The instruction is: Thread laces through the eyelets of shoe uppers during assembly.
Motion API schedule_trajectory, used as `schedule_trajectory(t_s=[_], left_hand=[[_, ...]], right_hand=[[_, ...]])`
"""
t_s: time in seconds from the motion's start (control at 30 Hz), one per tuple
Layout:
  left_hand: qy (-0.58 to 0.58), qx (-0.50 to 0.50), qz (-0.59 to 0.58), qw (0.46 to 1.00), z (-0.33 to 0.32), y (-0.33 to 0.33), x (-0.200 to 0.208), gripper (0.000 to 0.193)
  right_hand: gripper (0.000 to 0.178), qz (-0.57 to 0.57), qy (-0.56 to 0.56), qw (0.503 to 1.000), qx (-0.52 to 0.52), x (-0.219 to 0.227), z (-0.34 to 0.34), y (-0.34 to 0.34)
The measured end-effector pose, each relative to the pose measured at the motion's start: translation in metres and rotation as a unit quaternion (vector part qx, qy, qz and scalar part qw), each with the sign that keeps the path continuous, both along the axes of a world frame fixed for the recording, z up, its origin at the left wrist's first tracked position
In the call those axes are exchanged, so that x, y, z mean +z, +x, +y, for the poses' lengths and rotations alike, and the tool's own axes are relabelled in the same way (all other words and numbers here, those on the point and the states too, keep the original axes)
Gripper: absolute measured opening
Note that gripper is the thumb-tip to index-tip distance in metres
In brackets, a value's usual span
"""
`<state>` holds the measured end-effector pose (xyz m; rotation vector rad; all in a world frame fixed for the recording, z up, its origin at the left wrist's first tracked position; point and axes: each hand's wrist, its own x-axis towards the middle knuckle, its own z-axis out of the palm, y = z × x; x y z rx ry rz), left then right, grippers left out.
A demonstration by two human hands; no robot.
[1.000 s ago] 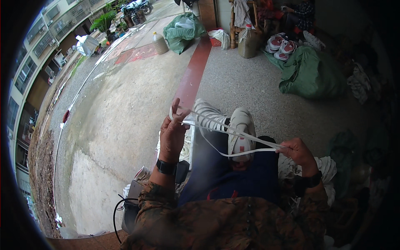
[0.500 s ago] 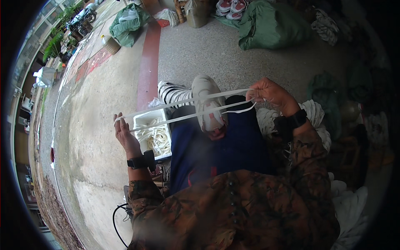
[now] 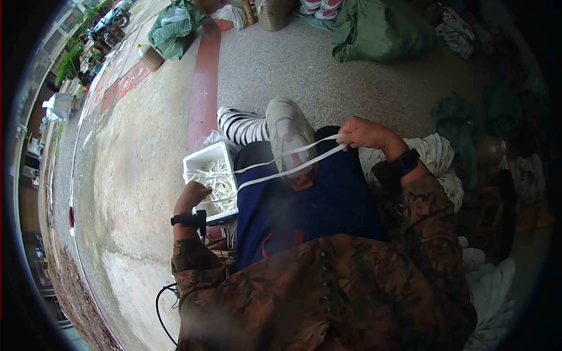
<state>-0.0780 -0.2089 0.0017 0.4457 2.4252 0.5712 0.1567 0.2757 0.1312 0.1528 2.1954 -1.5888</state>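
A white shoelace [image 3: 280, 174] runs in two strands from my right hand [image 3: 366, 134] leftward across my lap. My right hand pinches the doubled lace above the dark blue cloth [image 3: 328, 207] on my legs. My left hand [image 3: 194, 196] is at the near left side of a white box [image 3: 192, 161], its fingers curled toward the lace. Inside the box lies a tangle of white laces [image 3: 221, 190], against which the strand ends are hard to tell. Beneath the stretched lace, a pale shoe [image 3: 285, 126] with reddish parts rests on my lap, toe pointing away.
Striped white shoe parts or bundles [image 3: 240, 126] sit beyond the box, and more white bundles [image 3: 436, 152] lie at the right. Green sacks [image 3: 380, 35] stand at the back, near a jug [image 3: 272, 14]. A yellow-capped container [image 3: 150, 57] stands far left.
My left hand has come down and inward to the box, its fingers now curled. My right hand has moved slightly left and down, and the lace strands hang lower and closer together.
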Motion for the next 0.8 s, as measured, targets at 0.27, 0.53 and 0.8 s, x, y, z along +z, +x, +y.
schedule_trajectory(t_s=[0.27,0.53,0.8], left_hand=[[0.486,-0.115,-0.174,0.849,0.208,0.112,0.121,0.041],[0.344,-0.179,-0.108,0.915,0.208,0.12,0.086,0.018],[0.217,-0.34,0.246,0.882,0.213,0.125,0.073,0.018]], right_hand=[[0.025,0.039,-0.065,0.997,0.031,-0.01,-0.079,-0.044],[0.023,-0.022,-0.088,0.991,0.097,-0.026,-0.072,-0.034],[0.023,0.035,0.082,0.987,0.133,-0.055,-0.09,-0.036]])
